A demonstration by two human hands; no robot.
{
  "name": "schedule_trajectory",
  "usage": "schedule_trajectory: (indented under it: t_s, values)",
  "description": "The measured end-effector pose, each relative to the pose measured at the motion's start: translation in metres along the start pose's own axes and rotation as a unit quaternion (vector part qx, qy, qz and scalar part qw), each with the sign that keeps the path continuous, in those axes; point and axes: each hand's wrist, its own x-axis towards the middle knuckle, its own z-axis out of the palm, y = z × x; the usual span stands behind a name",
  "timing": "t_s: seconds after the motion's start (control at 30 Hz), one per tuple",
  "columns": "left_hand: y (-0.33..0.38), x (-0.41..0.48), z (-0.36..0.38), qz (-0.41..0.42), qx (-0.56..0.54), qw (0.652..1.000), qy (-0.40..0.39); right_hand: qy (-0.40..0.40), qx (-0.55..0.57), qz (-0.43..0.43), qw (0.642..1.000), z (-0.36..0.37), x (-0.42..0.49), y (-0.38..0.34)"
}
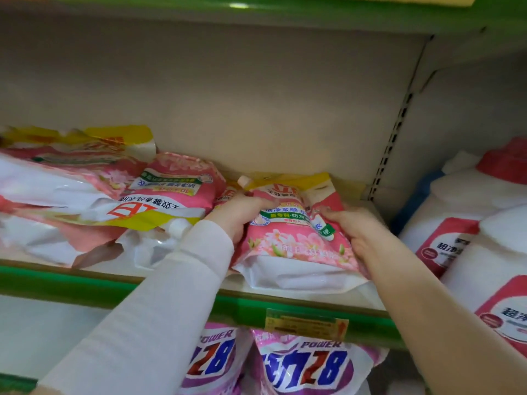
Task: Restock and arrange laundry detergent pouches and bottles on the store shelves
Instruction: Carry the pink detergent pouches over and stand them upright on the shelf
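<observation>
A pink and white detergent pouch with a yellow top and flower print lies on the shelf, its white bottom toward me. My left hand, in a white sleeve, grips its left edge with fingers curled over the top. My right hand grips its right edge. To the left lies a pile of several similar pink pouches, stacked flat and overlapping.
White bottles with pink caps and labels stand to the right, past a slotted upright. Purple and white pouches hang on the lower shelf, under a green rail with a yellow price tag. The back panel is bare above the pouches.
</observation>
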Motion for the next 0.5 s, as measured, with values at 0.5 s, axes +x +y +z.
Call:
schedule_trajectory:
  t_s: [0.5]
  values:
    - [0.014,-0.049,0.006,0.087,-0.167,0.981,0.035,-0.045,0.178,-0.156,0.97,-0.003,-0.035,-0.029]
